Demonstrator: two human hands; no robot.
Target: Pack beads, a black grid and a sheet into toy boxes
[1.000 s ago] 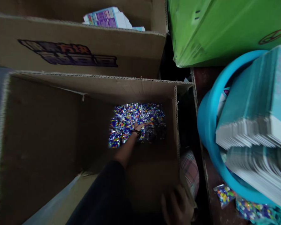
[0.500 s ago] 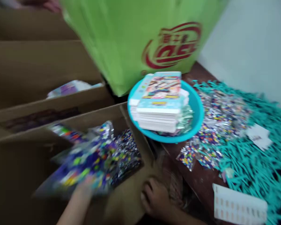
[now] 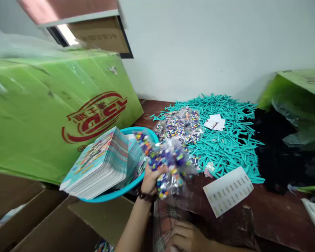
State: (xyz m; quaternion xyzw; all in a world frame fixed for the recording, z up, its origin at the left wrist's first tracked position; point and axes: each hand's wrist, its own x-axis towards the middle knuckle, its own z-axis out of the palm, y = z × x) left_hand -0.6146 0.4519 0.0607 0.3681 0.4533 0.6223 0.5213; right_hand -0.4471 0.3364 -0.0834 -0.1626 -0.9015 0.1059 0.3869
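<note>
My left hand (image 3: pixel 151 180), with a dark bracelet on the wrist, grips several clear bags of colourful beads (image 3: pixel 170 164). The bags are partly blurred and hang over the table's near edge, just right of a turquoise basin (image 3: pixel 153 134). In the basin lie thick stacks of printed cards (image 3: pixel 107 164). My right hand (image 3: pixel 185 238) rests low over plaid cloth (image 3: pixel 164 220) on my lap, its fingers curled and their inside hidden. Beyond the held bags, a heap of similar bead bags (image 3: pixel 182 119) lies on the table against a pile of turquoise plastic sticks (image 3: pixel 225 150).
A large green box (image 3: pixel 36 105) stands behind the basin on the left. Open cardboard cartons (image 3: pixel 52 224) sit at lower left, with more beads inside one. A label sheet (image 3: pixel 228 191) lies on the dark red table (image 3: pixel 278 220); small white cards (image 3: pixel 214 122) rest on the sticks.
My left hand has lifted the bead bags out of the carton and carried them right, towards the table. The view has swung right. My right hand now lies over my lap.
</note>
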